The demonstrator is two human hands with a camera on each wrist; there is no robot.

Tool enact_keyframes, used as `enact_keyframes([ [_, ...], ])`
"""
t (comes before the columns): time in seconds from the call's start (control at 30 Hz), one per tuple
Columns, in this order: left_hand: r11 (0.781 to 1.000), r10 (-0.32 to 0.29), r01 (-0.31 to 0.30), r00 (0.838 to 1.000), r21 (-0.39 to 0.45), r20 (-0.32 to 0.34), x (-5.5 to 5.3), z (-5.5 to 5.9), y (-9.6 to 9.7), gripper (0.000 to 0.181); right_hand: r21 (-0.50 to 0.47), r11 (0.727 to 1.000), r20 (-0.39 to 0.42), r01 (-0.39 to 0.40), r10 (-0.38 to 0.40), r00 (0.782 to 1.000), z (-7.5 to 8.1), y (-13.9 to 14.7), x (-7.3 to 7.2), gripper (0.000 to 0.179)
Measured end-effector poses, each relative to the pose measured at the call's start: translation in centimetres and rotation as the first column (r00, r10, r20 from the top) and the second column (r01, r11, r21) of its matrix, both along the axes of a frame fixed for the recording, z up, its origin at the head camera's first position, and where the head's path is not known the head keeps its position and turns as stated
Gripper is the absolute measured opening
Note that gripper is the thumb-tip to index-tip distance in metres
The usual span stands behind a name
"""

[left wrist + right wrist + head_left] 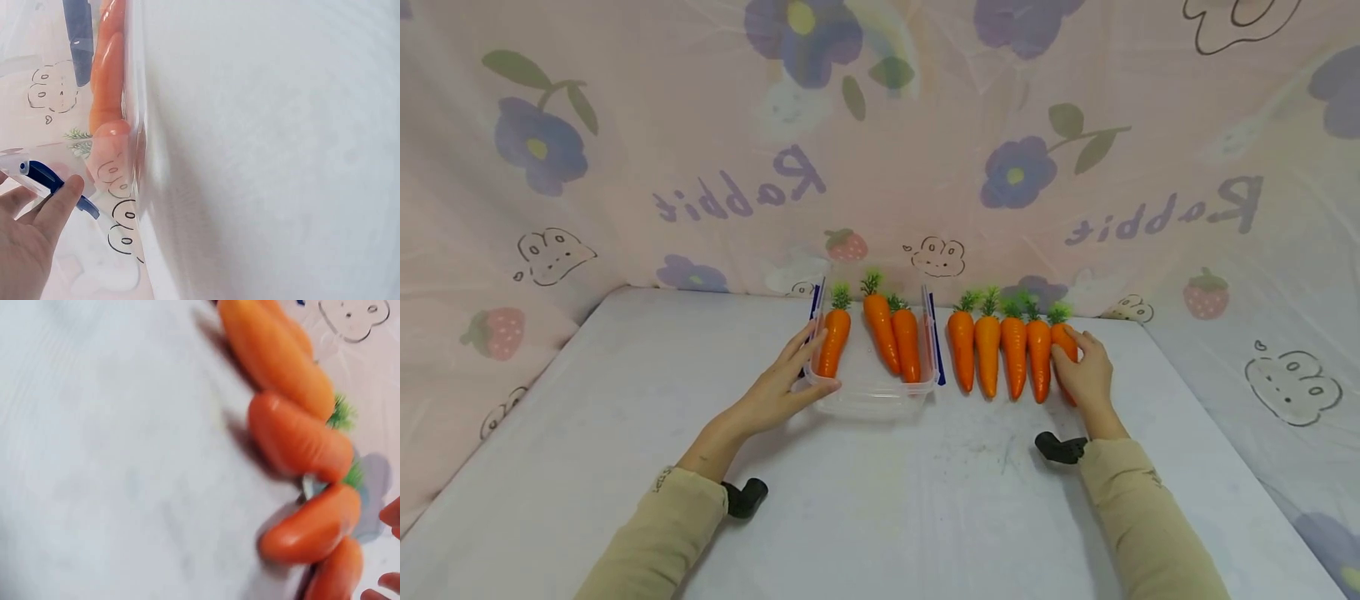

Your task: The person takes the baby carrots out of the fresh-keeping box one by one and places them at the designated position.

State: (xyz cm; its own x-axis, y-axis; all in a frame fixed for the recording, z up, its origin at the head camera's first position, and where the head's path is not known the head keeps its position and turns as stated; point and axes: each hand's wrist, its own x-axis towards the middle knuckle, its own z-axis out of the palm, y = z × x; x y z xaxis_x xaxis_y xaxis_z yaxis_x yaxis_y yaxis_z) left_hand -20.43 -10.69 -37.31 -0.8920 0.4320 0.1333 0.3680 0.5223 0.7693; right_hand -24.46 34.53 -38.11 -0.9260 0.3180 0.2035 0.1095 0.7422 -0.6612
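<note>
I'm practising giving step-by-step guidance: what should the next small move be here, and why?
Probably let the right hand firm a light pinch on the rightmost carrot and lift it: that hand is already at this carrot, the left hand touches the clear container, and three carrots lie inside it while five lie outside.
</note>
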Motion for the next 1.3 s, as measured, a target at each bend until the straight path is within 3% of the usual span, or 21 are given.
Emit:
enact_keyframes([
  [0.37,1.000,-0.007,0.007,1.000,0.011,0.000,0.0,-0.1,0.0,0.082,-0.042,0.995,-0.179,-0.089,0.080,0.981,1.2,-3.3,-0.5,0.046],
  [0.67,1.000,0.002,-0.002,1.000,0.010,0.005,0.0,-0.1,0.0,0.082,-0.098,0.978,-0.239,-0.183,0.156,0.958,2.9,-7.0,-0.9,0.048],
  [1.07,1.000,0.001,-0.001,1.000,0.009,0.006,0.0,-0.1,0.0,0.082,-0.129,0.965,-0.273,-0.227,0.185,0.944,4.2,-10.8,-1.4,0.046],
  [1.3,1.000,0.003,-0.003,1.000,0.008,0.005,0.0,-0.1,0.0,0.082,-0.177,0.938,-0.298,-0.299,0.239,0.924,5.1,-13.6,-1.6,0.047],
])
